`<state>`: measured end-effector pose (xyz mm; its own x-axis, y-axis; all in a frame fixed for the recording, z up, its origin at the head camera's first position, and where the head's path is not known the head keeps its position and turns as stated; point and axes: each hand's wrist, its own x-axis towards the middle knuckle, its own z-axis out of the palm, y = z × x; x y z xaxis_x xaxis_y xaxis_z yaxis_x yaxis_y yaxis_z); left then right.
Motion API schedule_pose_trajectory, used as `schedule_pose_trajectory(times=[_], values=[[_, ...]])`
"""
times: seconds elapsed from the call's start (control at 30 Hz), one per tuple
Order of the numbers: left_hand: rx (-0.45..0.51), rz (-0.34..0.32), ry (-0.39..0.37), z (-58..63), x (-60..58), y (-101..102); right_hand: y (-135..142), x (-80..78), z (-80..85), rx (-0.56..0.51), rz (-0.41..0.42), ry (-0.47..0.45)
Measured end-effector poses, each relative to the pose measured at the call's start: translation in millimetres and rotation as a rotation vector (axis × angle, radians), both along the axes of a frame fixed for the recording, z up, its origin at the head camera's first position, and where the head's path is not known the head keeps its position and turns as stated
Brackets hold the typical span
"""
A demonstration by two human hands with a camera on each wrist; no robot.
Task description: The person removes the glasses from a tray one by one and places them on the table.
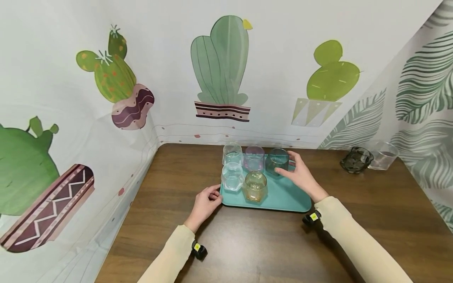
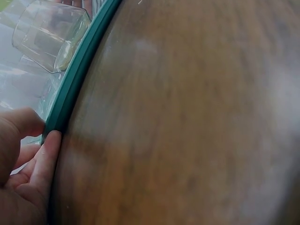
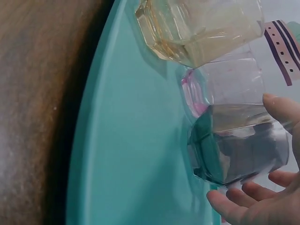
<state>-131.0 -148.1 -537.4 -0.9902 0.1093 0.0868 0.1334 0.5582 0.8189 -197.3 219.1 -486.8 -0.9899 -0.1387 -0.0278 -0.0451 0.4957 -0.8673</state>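
Left hand at the left edge of the tray: from my remote station I see it pinching the rim narrowly, thumb on one side and finger on the other, as the left wrist view confirms. Right hand curved wide around the grey glass, thumb on the near side, fingers on the far side; I cannot tell from any view whether they press on it. The grey glass stands upright on the tray, at the right of the back row, with the pink glass just beside it and the back clear glass at the left. In front I find the front clear glass at the left and the amber glass next to it. The tray lies on the brown table; well apart, at the far right, I note a black glass near an outer clear glass. Behind the table hangs a white cloth printed with cacti and leaves
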Motion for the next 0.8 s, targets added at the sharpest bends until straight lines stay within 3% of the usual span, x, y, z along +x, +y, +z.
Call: schedule_pose_trajectory(times=[0.37, 0.53, 0.8], values=[[-0.004, 0.013, -0.012, 4.2, 1.5, 0, -4, -12.1, -5.5, -0.069, 0.041, 0.001], [0.001, 0.014, -0.012, 6.2, 1.1, 1, -5, -13.7, -6.1, -0.062, 0.023, -0.016], [0.015, 0.016, -0.016, 3.3, 0.8, 2, -6, -9.7, -8.7, -0.102, -0.006, 0.038]])
